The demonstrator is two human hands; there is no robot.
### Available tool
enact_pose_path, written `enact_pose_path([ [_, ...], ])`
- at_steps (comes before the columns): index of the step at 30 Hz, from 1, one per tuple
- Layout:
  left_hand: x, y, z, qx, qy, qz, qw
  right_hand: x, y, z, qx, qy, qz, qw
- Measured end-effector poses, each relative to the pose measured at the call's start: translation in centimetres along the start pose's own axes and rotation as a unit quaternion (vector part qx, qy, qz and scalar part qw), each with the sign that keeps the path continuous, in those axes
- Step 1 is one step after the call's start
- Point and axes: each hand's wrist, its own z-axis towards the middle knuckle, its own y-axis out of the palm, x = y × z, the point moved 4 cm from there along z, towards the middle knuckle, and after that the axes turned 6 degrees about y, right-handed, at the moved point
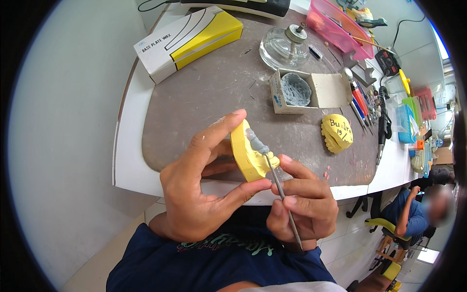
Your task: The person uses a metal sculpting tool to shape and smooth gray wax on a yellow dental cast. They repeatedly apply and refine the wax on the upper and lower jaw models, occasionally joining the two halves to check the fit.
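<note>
The left hand (194,192) held the yellow, curved plaster tooth model (240,152) by its two ends, between both hands, probably to leave the grey part uncovered. The right hand (309,199) pinched the thin, grey metal tool (278,186) like a pencil, likely to guide its tip, which sat right by the smooth, grey, wax-like lumps (256,142). The lumps looked shiny; the yellow looked dull.

My white-edged worktop (129,146) has a smooth, pale wall (73,121) running beside its left edge. Beyond its near right corner I see brightly lit floor tiles (335,243) and a yellow-green chair (384,227).
</note>
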Motion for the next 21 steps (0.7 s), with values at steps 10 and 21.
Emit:
enact_pose_path([
  [10,-0.12,0.02,0.1,0.003,0.001,0.004,1.0,0.12,-0.16,0.3,0.009,-0.014,-0.009,1.0],
  [21,-0.13,0.04,0.09,0.004,-0.007,0.005,1.0,0.13,-0.21,0.27,0.007,-0.009,0.009,1.0],
])
